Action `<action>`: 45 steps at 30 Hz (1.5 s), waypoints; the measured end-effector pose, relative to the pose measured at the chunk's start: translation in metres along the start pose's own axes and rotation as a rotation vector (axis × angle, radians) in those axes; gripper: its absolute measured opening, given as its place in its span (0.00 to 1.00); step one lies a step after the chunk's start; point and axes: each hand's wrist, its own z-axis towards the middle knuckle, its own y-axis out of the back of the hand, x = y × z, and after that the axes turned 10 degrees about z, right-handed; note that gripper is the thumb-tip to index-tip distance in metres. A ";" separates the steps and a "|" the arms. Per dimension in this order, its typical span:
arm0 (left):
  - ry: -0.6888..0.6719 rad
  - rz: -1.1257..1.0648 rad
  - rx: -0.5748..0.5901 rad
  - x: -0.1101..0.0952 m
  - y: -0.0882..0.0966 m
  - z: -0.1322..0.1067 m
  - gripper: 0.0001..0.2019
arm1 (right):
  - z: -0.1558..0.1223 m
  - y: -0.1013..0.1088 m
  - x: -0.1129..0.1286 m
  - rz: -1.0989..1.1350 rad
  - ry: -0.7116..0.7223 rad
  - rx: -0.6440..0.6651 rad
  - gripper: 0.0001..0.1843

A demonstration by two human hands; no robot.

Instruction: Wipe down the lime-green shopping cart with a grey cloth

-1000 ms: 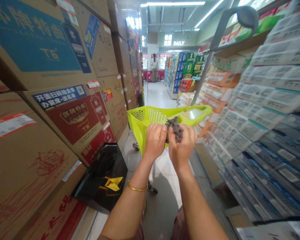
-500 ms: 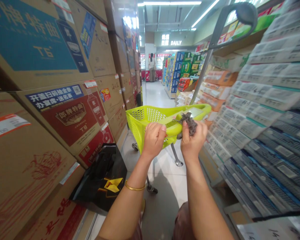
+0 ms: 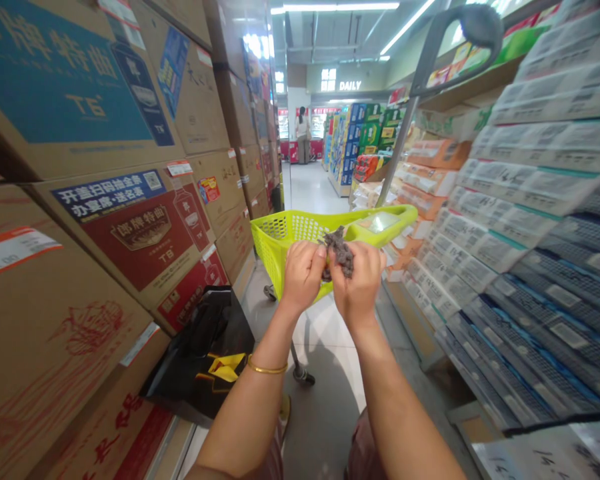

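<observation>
A lime-green shopping cart (image 3: 269, 250) with a perforated basket stands right before me. My left hand (image 3: 303, 275) is closed around the near left part of its green handle (image 3: 404, 217). Bunched in my right hand (image 3: 359, 279) is a crumpled grey cloth (image 3: 341, 252), pressed against the handle close beside my left thumb. The fingertips of both hands are hidden behind the handle. A pale, shiny panel (image 3: 381, 222) shows on the handle to the right of the cloth.
Stacked cardboard cartons (image 3: 130, 240) line the left side, with a black bag (image 3: 205, 353) at their foot. Packs of tissue (image 3: 510, 200) are piled on the right. A grey pole with a looped top (image 3: 400, 143) rises beyond the cart. One person (image 3: 303, 133) stands far down the aisle.
My right hand has slid left along the handle with the cloth, up to my left hand. The handle's pale panel is now uncovered. My left hand stays nearly in place.
</observation>
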 end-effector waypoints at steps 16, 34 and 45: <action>-0.019 -0.041 -0.015 0.003 -0.001 0.002 0.22 | -0.003 -0.002 0.021 -0.004 -0.045 0.031 0.13; 0.139 -0.338 -0.012 0.032 0.029 -0.001 0.20 | -0.007 -0.009 0.031 -0.026 0.023 0.083 0.13; -0.050 0.247 -0.026 0.007 0.040 0.007 0.18 | -0.010 -0.004 0.045 0.005 -0.026 0.133 0.15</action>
